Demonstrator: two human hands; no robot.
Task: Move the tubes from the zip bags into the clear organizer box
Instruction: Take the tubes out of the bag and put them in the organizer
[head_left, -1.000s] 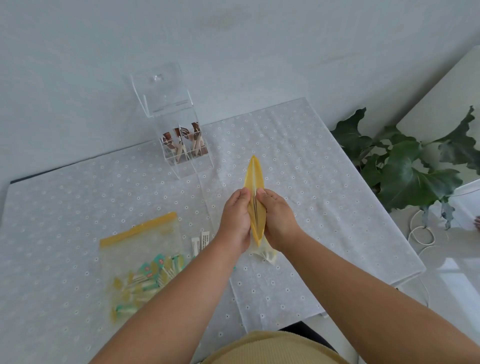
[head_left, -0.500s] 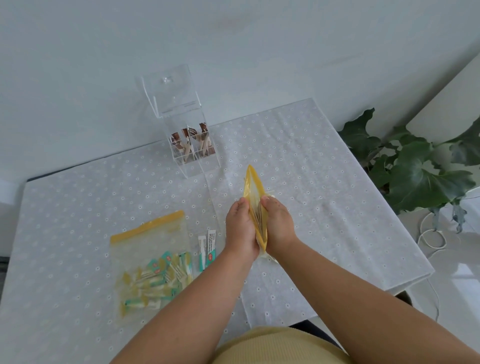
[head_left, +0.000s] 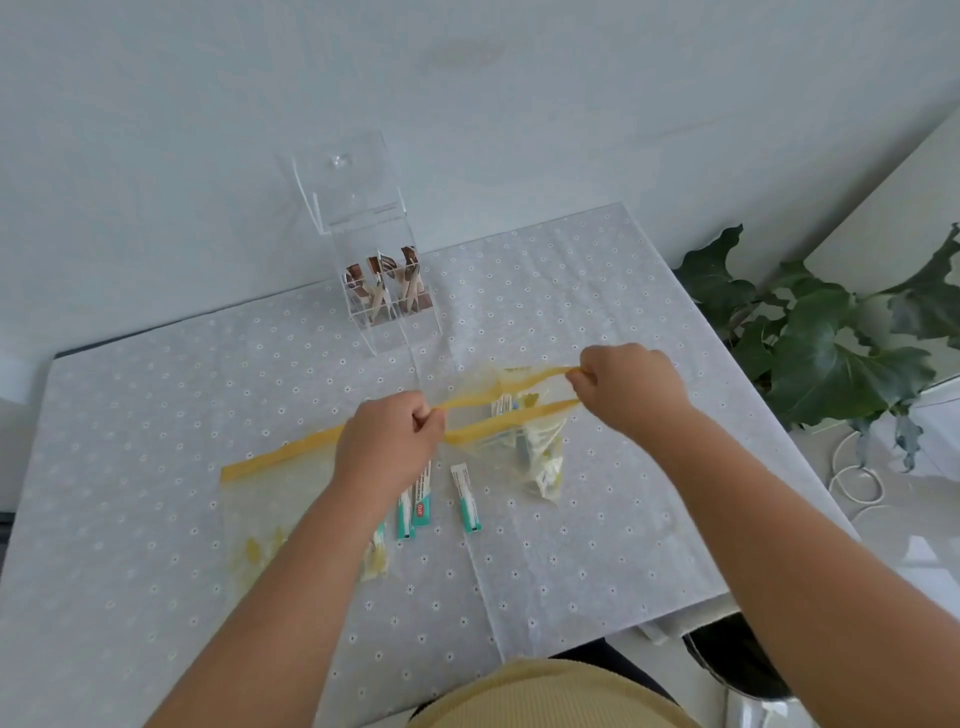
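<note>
My left hand (head_left: 392, 436) and my right hand (head_left: 631, 392) each pinch one end of the yellow zip strip of a clear zip bag (head_left: 537, 441), held just above the table with its mouth pulled wide open. Several tubes hang inside it. A second zip bag (head_left: 270, 499) with a yellow strip lies flat on the left, partly under my left forearm, with tubes inside. Three loose white-and-teal tubes (head_left: 465, 499) lie on the cloth between the bags. The clear organizer box (head_left: 387, 306) stands at the back with its lid up and brown-capped tubes in its rear compartments.
A white dotted tablecloth (head_left: 571, 545) covers the table, which stands against a pale wall. A leafy green plant (head_left: 826, 343) stands past the right edge. A white cable (head_left: 852, 478) lies coiled on the floor below it.
The bag was held edge-on with both hands close together. My hands have moved apart, left and right, and the bag's mouth is now stretched open and lower over the table.
</note>
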